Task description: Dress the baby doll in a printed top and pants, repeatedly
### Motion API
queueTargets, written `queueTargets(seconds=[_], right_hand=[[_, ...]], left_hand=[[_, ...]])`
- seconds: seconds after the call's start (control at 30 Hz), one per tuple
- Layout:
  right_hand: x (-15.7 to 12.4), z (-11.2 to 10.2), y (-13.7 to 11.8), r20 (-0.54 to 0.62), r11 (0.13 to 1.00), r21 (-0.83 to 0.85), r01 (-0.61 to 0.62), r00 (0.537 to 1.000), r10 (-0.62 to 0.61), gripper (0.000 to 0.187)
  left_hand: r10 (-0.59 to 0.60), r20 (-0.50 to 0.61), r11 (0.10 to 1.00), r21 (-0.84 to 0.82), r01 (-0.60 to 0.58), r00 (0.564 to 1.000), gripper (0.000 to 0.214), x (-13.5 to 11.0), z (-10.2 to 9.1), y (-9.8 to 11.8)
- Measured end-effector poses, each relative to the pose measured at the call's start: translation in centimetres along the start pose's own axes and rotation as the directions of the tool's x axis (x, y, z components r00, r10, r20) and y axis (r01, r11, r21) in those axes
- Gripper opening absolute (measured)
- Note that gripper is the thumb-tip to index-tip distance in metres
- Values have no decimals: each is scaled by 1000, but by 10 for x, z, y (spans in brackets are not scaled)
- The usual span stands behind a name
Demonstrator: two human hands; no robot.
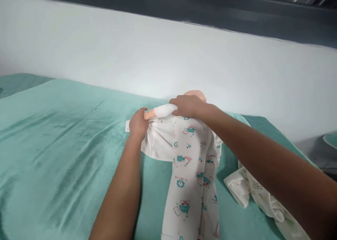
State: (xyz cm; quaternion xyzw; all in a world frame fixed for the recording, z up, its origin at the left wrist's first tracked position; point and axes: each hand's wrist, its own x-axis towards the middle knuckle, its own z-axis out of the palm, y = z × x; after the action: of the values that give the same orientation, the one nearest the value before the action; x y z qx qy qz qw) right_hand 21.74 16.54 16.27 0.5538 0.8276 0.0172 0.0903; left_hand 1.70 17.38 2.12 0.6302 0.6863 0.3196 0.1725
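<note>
A baby doll point(196, 93) lies on its back on a teal bed cover point(58, 145), dressed in a white printed sleepsuit point(192, 162) with small teal and pink pictures. My left hand point(138, 123) is closed on the doll's small hand and the open flap of the sleepsuit. My right hand point(188, 106) is wrapped round the doll's upper arm, which is in a white sleeve point(164, 110). The doll's head is mostly hidden behind my right hand.
A second crumpled white printed garment point(259, 192) lies on the cover to the right of the doll, under my right forearm. A pale wall point(158, 54) runs close behind the bed. The bed's right edge drops off near a dark floor point(319, 155).
</note>
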Motion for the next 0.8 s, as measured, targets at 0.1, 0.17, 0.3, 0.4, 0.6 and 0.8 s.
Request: queueTargets(seconds=[0.1, 0.17, 0.3, 0.4, 0.6, 0.8], right_hand=[[13, 13, -14, 8, 998, 44, 42, 999, -42, 20], [24, 22, -24, 39, 995, 77, 57, 997, -60, 19], [34, 33, -25, 44, 983, 170, 69, 996, -78, 31], [21, 38, -8, -65, 929, 352, 112, 993, -95, 42], [-44, 87, 37, -335, 732, 681, 25, 899, 281, 45], [-80, 149, 68, -317, 738, 586, -333, 745, 587, 51]], left_hand=[[121, -38, 985, 132, -115, 992, 60, -6, -3, 5], [192, -14, 959, 213, -184, 981, 56, -8, -4, 8], [198, 92, 950, 226, -214, 976, 39, -6, -2, 7], [134, 49, 960, 243, -141, 990, 40, -3, -1, 1], [87, 15, 957, 278, -87, 996, 49, -4, 3, -1], [100, 2, 943, 319, -95, 995, 63, -7, 11, 1]])
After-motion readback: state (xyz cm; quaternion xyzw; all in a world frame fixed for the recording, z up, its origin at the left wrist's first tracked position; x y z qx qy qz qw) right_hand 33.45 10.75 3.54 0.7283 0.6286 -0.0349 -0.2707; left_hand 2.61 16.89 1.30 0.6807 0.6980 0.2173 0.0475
